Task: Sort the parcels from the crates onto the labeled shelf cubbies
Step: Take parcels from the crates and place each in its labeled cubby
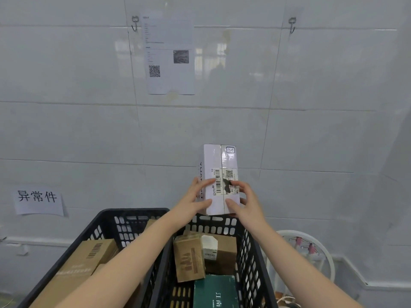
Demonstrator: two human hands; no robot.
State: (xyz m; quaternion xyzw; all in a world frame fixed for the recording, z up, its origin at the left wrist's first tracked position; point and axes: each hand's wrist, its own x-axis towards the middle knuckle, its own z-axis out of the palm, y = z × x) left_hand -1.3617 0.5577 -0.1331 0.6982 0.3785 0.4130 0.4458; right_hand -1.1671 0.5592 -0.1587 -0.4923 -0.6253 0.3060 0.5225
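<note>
A tall white box parcel (219, 158) with a barcode label on its face is held upright in front of the tiled wall, above the far rim of the crates. My left hand (195, 196) grips its lower left side, fingers wrapped over the front. My right hand (244, 201) grips its lower right side, thumb on the front face. Below, two black plastic crates (133, 215) stand side by side. The right one holds a brown carton (189, 258), a small white parcel (209, 245) and a green box (214, 292). The left one holds larger brown cartons (89, 258).
A paper sign with black characters (37, 202) is stuck low on the wall at left. A printed sheet with a QR code (169, 54) hangs higher up, with metal hooks (134, 23) beside it. A round white rack (311, 252) stands right of the crates.
</note>
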